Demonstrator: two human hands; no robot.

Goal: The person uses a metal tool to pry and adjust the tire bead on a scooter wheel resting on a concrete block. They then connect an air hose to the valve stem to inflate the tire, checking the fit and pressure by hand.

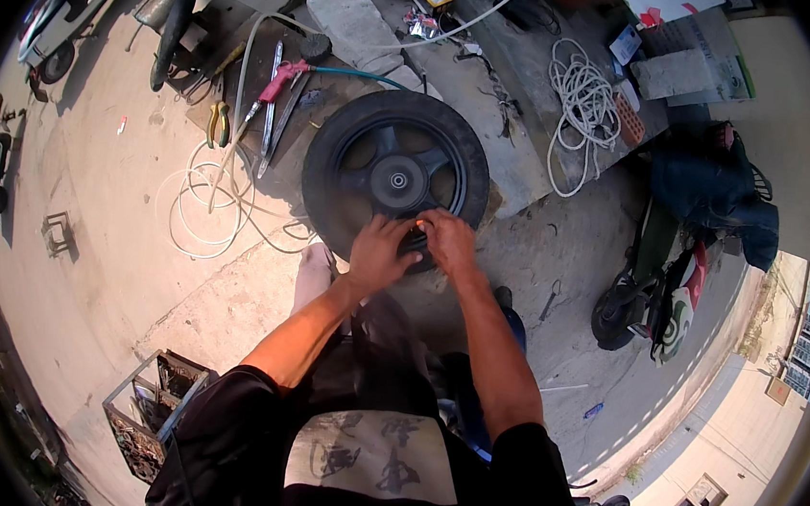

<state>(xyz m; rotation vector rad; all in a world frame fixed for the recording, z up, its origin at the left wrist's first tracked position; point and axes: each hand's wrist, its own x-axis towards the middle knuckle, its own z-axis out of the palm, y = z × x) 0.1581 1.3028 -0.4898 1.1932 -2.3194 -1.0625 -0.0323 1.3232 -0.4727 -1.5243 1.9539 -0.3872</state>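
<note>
A scooter wheel with a black tyre (330, 155) and dark spoked rim lies flat in front of me, its hub facing up. At its near edge both my hands work close together. My left hand (381, 254) rests over the tyre and rim, fingers reaching inward and thumb apart from them. Beside it, my right hand (447, 240) has its fingertips pinched together at the rim. A tiny orange spot shows at those fingertips; what they hold is too small to make out. Left of the wheel lies a pink air blow gun (285, 79) on a teal hose.
Pliers (218, 125), long metal tyre levers (271, 111) and a looped pale hose (208, 247) lie to the left. A coiled white rope (586, 105) sits on the slab at the far right. A parked motorbike (657, 285) stands right; a metal-framed crate (153, 404) is near left.
</note>
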